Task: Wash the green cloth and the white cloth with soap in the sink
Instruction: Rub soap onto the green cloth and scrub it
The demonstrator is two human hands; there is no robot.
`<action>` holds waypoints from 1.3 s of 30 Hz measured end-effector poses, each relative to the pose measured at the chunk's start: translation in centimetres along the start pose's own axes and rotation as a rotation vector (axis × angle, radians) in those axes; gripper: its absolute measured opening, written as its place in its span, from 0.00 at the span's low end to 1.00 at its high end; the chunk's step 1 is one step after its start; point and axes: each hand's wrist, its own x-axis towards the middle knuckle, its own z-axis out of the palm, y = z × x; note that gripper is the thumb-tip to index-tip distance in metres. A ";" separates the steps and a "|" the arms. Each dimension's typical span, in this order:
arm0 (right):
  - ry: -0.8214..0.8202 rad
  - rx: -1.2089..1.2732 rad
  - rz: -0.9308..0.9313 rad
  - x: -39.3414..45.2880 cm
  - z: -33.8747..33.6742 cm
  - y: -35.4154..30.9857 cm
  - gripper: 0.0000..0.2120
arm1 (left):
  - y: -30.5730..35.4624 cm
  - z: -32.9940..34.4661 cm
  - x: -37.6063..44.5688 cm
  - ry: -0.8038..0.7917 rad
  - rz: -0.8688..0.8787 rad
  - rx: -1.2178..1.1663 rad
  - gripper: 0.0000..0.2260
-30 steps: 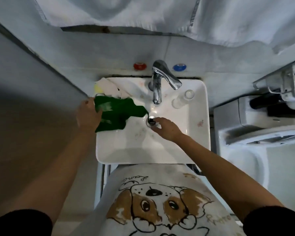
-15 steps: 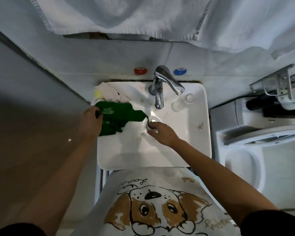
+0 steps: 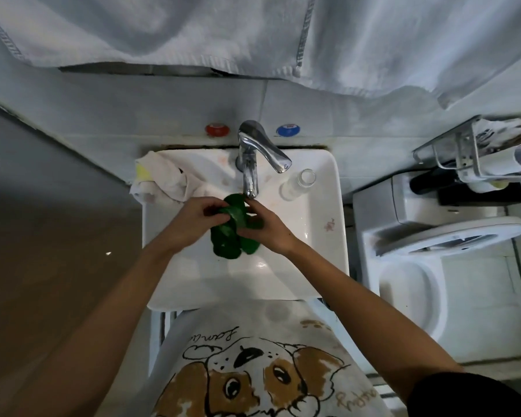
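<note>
Head view: both hands, left hand (image 3: pixel 193 218) and right hand (image 3: pixel 265 227), hold green cloth (image 3: pixel 227 240) over sink (image 3: pixel 319 224).

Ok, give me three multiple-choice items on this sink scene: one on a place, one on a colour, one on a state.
1. Where does the white cloth lie?
A. on the sink's back left corner
B. in the toilet
C. on the floor

2. What colour is the round cap on the wall right of the tap?
A. yellow
B. blue
C. black

3. How is the green cloth held?
A. by the left hand alone
B. by neither hand
C. by both hands

Answers: 1 A, it is bunched on the rim of the sink left of the tap. 2 B, the red cap is the left one. 3 C, the left hand and the right hand both grip it under the spout.
</note>
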 end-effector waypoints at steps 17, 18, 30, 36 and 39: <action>0.014 -0.259 -0.004 1.2 -1.9 1.3 0.08 | -3.4 4.8 3.1 -0.126 -0.215 -0.453 0.15; -0.014 -0.290 -0.007 1.3 -1.9 0.9 0.07 | -3.6 4.9 3.3 -0.142 -0.242 -0.491 0.15; 0.414 0.254 0.003 -1.3 -3.5 -3.7 0.09 | -4.4 5.9 4.4 0.062 -0.279 -0.518 0.09; 0.491 0.388 -0.071 -1.0 -3.7 -7.9 0.09 | -4.5 6.3 4.9 0.113 -0.301 -0.484 0.11; 0.542 0.407 -0.075 -0.8 -3.4 -8.5 0.08 | -4.3 6.5 5.1 0.129 -0.296 -0.492 0.10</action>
